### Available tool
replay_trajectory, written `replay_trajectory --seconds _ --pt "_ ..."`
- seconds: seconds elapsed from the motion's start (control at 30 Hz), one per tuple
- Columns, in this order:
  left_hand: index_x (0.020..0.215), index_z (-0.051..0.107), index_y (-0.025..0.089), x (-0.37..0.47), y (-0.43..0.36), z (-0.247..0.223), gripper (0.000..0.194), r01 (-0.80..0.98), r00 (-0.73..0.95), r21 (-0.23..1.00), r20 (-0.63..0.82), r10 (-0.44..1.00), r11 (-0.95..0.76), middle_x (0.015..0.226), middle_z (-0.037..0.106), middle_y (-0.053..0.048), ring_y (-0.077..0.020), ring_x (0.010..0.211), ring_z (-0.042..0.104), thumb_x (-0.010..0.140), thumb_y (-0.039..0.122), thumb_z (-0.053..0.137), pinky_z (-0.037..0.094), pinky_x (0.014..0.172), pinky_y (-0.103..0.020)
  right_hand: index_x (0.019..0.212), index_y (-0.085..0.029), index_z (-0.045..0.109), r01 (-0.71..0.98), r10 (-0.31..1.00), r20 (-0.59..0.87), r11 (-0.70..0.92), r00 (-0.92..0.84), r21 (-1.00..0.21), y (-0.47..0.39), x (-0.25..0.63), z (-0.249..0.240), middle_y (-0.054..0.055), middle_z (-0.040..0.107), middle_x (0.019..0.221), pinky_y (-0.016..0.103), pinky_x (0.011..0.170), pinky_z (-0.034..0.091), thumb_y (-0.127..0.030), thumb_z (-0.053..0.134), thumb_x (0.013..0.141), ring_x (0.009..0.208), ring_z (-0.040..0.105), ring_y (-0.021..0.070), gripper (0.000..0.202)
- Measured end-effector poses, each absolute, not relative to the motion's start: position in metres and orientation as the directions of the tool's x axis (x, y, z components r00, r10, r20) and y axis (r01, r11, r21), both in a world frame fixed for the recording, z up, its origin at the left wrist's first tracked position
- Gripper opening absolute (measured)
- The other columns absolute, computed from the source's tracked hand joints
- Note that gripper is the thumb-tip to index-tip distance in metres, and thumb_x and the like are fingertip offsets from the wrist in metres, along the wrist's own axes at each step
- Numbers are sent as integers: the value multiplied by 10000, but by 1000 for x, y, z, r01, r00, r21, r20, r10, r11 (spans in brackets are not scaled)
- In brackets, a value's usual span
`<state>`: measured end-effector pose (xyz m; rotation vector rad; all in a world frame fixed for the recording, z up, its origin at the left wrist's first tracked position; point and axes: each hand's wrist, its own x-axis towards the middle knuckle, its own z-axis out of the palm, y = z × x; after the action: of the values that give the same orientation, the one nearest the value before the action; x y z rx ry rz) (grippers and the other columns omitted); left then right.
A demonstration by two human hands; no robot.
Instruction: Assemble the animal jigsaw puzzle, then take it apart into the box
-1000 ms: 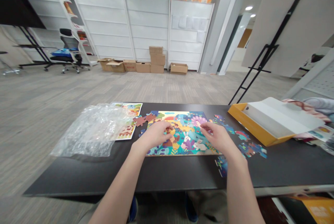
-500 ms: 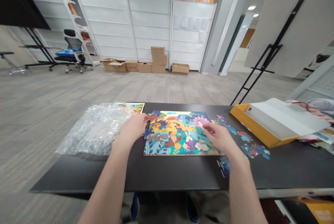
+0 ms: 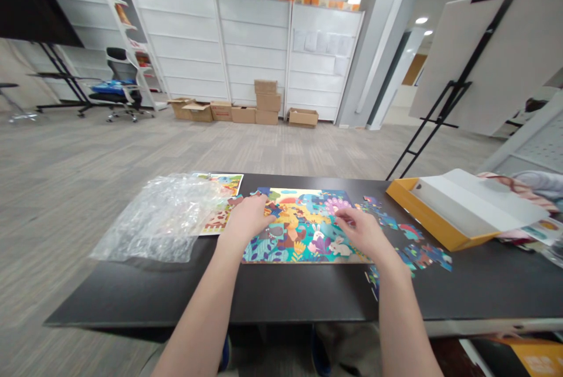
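Note:
A colourful animal jigsaw puzzle (image 3: 303, 251) lies on the black table before me. My left hand (image 3: 250, 217) rests over its left edge, thumb and fingers apart, touching the pieces there; I see nothing lifted in it. A brown puzzle piece (image 3: 234, 200) lies just left of that hand. My right hand (image 3: 358, 226) is above the right part of the puzzle, by the pink peacock, with its fingertips drawn together. Whatever they may hold is too small to make out. Loose puzzle pieces (image 3: 411, 231) are scattered to the right of the puzzle, some partly behind my right forearm.
Crumpled clear plastic wrap (image 3: 152, 218) covers part of a printed picture sheet (image 3: 215, 226) on the left. An open yellow box (image 3: 440, 227) with a white flap stands at the right, beside folded cloth (image 3: 534, 183). The table's front edge (image 3: 281, 322) is close to me.
My left hand has moved right, from the brown piece beside the puzzle onto the puzzle's left part, uncovering more of the picture sheet. My right hand has shifted slightly left.

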<state>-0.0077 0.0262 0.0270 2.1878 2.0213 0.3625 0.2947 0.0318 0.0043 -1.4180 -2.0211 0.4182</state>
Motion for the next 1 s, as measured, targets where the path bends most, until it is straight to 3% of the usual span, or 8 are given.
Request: replay_trajectory --seconds 0.13,0.27,0.37,0.47,0.53,0.7,0.83,1.0 --pt "1111 701 175 -9 31 22 348 915 98 380 110 989 -134 1143 700 -139 -302 1070 676 771 245 713 519 933 -374 918 -224 721 719 911 331 401 -247 -567 33 286 5 61 788 919 351 814 580 -263 562 865 835 741 219 171" --pt "1103 714 195 -13 34 18 299 881 88 448 167 982 -155 1037 704 -107 -273 969 689 810 215 660 531 907 -385 910 -224 719 723 905 343 412 -252 -555 33 285 5 58 788 918 352 815 573 -260 562 859 833 735 218 169" --pt "1011 707 186 -13 35 19 188 783 77 598 178 981 -170 964 726 -82 -236 911 700 858 209 601 549 862 -359 911 -224 720 732 912 324 397 -250 -553 32 288 4 59 789 922 351 805 574 -263 562 861 829 735 217 170" --pt "1060 665 180 -4 37 18 214 625 35 764 177 984 -160 938 736 -60 -190 855 716 865 184 577 571 771 -299 913 -215 724 728 917 308 389 -252 -565 32 292 3 66 787 919 344 776 579 -267 564 859 813 736 217 177" --pt "1075 656 182 6 39 15 230 572 21 807 165 986 -147 928 729 -56 -180 819 720 855 181 589 577 725 -283 919 -210 726 725 917 309 391 -253 -567 31 293 2 68 787 909 344 769 579 -260 565 857 802 734 217 179" --pt "967 692 180 22 45 2 156 619 58 766 173 983 -171 904 741 -63 -206 862 723 826 162 629 575 800 -314 921 -211 714 727 910 319 406 -265 -554 31 293 0 59 787 902 332 773 569 -243 563 865 812 736 213 164" --pt "992 704 189 22 47 -3 156 658 79 732 167 983 -177 888 768 -52 -210 855 730 854 185 630 560 811 -310 918 -204 708 719 902 331 423 -277 -552 31 291 1 61 783 899 326 774 565 -234 560 868 814 738 212 160" --pt "1075 714 204 21 45 -3 222 775 95 605 173 980 -182 979 781 -59 -234 954 721 890 182 593 529 851 -320 934 -206 711 725 908 318 412 -274 -552 31 289 2 64 782 908 330 762 568 -227 573 862 828 744 221 157"
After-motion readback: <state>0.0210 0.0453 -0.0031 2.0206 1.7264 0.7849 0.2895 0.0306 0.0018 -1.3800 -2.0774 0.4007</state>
